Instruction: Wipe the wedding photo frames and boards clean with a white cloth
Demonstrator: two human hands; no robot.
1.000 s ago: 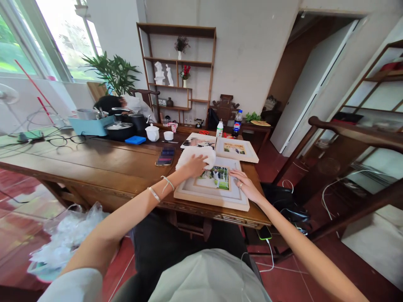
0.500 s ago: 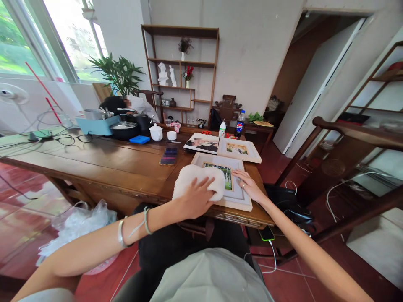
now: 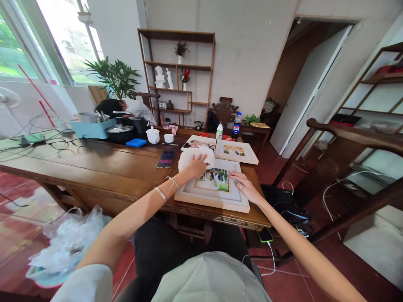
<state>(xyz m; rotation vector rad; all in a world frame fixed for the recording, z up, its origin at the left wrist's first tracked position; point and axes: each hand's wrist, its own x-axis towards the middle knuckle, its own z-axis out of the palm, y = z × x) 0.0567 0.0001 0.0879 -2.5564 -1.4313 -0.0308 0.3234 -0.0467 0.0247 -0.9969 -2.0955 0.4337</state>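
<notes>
A pale wooden picture frame with a photo in it lies flat near the front edge of the wooden table. My left hand presses a fluffy white cloth against the frame's far left corner. My right hand, with a ring on one finger, lies flat with fingers spread on the frame's right side. A second framed picture and an unframed photo print lie just beyond.
A phone lies left of the frames. Farther back are a Pepsi bottle, a white bottle, teaware, a black pan, a blue tub and glasses. Another person sits behind the pan. A plastic bag lies on the floor at left.
My left hand slid the white cloth from the frame's near left edge back up to its far left corner. My right hand stayed flat on the frame.
</notes>
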